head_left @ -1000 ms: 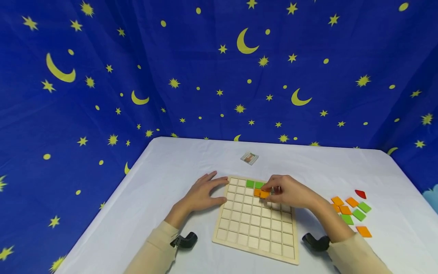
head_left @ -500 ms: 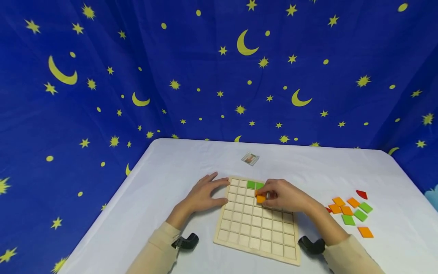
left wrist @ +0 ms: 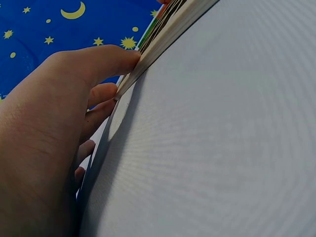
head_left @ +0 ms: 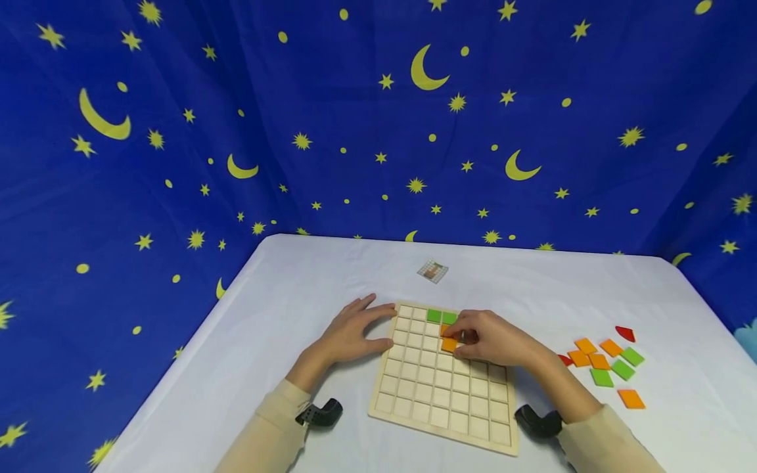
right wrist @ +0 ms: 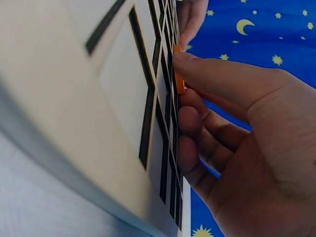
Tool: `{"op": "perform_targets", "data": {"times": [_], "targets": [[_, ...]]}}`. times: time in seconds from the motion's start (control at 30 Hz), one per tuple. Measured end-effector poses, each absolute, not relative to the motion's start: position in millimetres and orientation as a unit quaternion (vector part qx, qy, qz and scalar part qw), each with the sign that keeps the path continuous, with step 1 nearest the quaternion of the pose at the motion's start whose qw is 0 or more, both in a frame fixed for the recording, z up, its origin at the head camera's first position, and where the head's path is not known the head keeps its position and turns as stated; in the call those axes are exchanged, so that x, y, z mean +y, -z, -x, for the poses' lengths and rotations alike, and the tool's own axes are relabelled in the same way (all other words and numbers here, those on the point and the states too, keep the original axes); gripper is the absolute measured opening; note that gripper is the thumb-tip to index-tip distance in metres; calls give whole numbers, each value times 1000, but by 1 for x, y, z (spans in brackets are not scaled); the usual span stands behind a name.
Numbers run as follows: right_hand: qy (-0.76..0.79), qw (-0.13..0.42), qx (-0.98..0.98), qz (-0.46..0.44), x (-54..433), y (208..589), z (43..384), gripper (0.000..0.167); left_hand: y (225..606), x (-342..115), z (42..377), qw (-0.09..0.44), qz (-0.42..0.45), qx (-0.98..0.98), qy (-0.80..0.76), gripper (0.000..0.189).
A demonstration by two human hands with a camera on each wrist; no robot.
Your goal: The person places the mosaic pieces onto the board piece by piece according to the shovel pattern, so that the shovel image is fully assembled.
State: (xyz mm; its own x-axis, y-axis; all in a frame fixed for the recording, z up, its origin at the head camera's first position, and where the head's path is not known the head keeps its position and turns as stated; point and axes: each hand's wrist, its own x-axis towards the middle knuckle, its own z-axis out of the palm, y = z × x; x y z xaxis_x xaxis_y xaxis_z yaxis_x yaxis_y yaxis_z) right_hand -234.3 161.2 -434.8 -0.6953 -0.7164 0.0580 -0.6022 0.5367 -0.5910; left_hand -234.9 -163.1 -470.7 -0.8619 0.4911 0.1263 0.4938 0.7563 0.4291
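Observation:
A wooden grid board [head_left: 440,394] lies flat on the table. Two green tiles [head_left: 434,316] sit in its far row, with an orange tile [head_left: 445,330] just below them, partly covered by fingers. My right hand [head_left: 493,338] pinches another orange tile [head_left: 449,345] at the third row; in the right wrist view the thumb lies against this orange tile [right wrist: 178,69], and the curled fingers are close to the board. My left hand [head_left: 351,335] rests at the board's left side, fingers spread. Thumb and fingertips touch the board's edge [left wrist: 163,42] in the left wrist view.
Several loose orange tiles [head_left: 599,362] and green tiles [head_left: 622,370] lie on the table at the right. Near them are a red piece [head_left: 625,334] and a second red piece [head_left: 565,360] by the right forearm. Beyond the board lies a small pattern card [head_left: 433,270].
My right hand has moved slightly left and nearer to me, bringing the orange tile from beside the other orange tile to the cell below it. The left hand stays at the board's edge.

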Motion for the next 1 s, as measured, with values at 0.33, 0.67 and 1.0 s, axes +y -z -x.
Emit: {"op": "perform_targets", "data": {"times": [0.33, 0.67, 1.0], "targets": [[305, 88, 863, 393, 160, 435, 234, 28, 469, -163, 234, 1, 265, -936, 233, 62], [305, 97, 862, 393, 162, 433, 234, 27, 471, -164, 234, 3, 262, -937, 229, 62], [304, 114, 865, 382, 166, 429, 235, 29, 469, -164, 233, 6, 263, -937, 231, 62]]}}
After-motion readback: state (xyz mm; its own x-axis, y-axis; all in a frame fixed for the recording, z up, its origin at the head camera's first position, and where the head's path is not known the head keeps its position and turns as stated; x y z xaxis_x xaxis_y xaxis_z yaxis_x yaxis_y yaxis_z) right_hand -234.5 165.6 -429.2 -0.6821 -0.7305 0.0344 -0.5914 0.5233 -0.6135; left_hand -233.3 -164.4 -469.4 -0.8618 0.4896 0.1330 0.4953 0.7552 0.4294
